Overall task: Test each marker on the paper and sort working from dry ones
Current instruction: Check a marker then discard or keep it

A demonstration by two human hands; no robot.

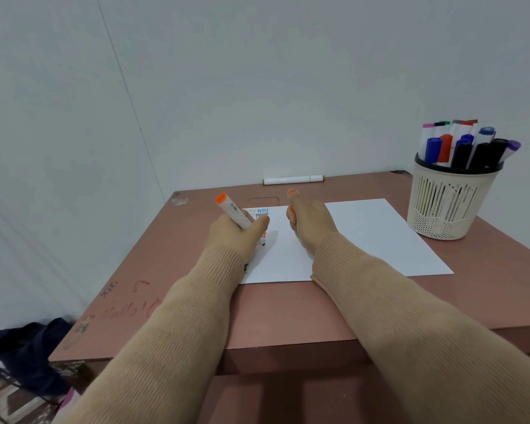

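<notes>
My left hand (237, 237) grips a white marker (234, 214) with an orange end, tilted up to the left over the top left corner of the white paper (364, 237). The marker's lower end is hidden behind my fingers. Several "test" words in different colours are written on the paper by that hand. My right hand (308, 223) hovers just to the right over the paper, with its fingers curled and its thumb up. A bit of orange shows inside its fingers, which looks like the marker's cap.
A cream slotted basket (450, 203) full of upright markers (468, 145) stands at the right back of the brown table (288, 313). One white marker (292, 179) lies alone at the table's far edge by the wall. A dark bag (28, 350) lies on the floor to the left.
</notes>
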